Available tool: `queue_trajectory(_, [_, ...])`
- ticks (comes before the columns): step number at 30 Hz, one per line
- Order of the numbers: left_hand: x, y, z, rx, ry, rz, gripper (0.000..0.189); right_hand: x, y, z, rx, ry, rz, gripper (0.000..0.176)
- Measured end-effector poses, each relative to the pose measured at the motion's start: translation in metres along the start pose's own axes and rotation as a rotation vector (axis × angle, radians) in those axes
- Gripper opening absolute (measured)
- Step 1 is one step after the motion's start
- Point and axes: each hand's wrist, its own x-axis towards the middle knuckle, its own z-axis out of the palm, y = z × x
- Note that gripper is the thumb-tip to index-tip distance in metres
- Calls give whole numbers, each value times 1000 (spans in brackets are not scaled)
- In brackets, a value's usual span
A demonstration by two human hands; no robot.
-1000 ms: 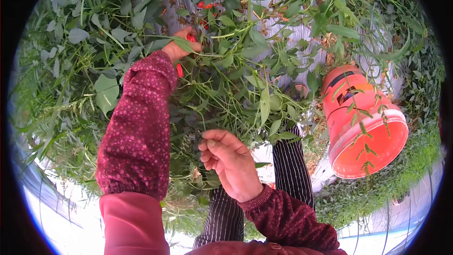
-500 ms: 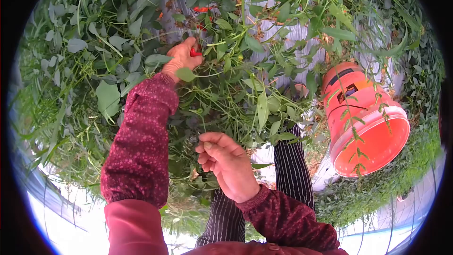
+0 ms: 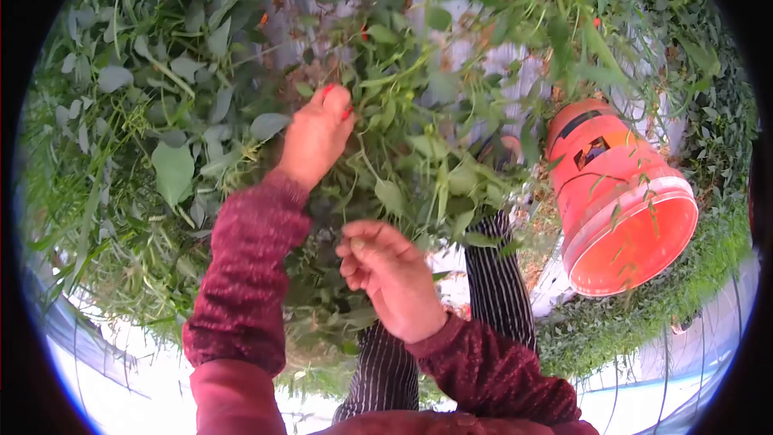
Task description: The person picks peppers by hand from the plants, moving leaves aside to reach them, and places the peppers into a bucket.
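Observation:
My left hand [image 3: 316, 138] is closed around red chili peppers [image 3: 328, 90], with bits of red showing at its thumb and fingertips. It is among the leafy green pepper plants [image 3: 390, 193]. Lower down, my right hand [image 3: 393, 274] makes a pinch at the edge of the foliage. A thin plant stem [image 3: 345, 211] runs up from its fingertips; what else lies inside the fingers is hidden. Another small red pepper [image 3: 364, 33] shows between leaves beyond my left hand.
An orange-red bucket [image 3: 592, 177] lies tipped at the right, its mouth facing me. Silvery ground sheeting [image 3: 507, 60] shows between the plants. My legs in striped trousers [image 3: 498, 290] stand below, and dense foliage [image 3: 105, 153] fills the left side.
My left hand has pulled back slightly towards me and turned, keeping the red peppers in its grip. The right hand has barely moved. Leaves near the left hand have shifted.

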Motion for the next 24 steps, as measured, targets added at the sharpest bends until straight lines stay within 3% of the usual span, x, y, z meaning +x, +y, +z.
queue_trajectory(8, [-40,0,-34,193,-33,-41,19,4,-12,3,13,53,-67,18])
queue_trajectory(10, [-51,18,-40,141,73,206,19,7,-14,1,0,79,-71,17])
queue_trajectory(13, [-60,50,-53,90,69,180,20,6,-16,1,-23,100,-147,18])
queue_trajectory(15, [-64,62,-62,-92,189,2,24,8,-21,2,-52,136,-210,18])
queue_trajectory(18, [-73,87,-75,-186,168,-42,27,6,-20,0,-73,166,-295,19])
queue_trajectory(20, [-80,93,-81,-174,131,-46,27,6,-22,6,-409,166,-342,21])
queue_trajectory(22, [-86,102,-85,-108,107,-5,27,6,-20,6,-377,123,-309,26])
queue_trajectory(24, [-92,106,-77,-95,101,54,30,5,-21,9,-138,27,-197,29])
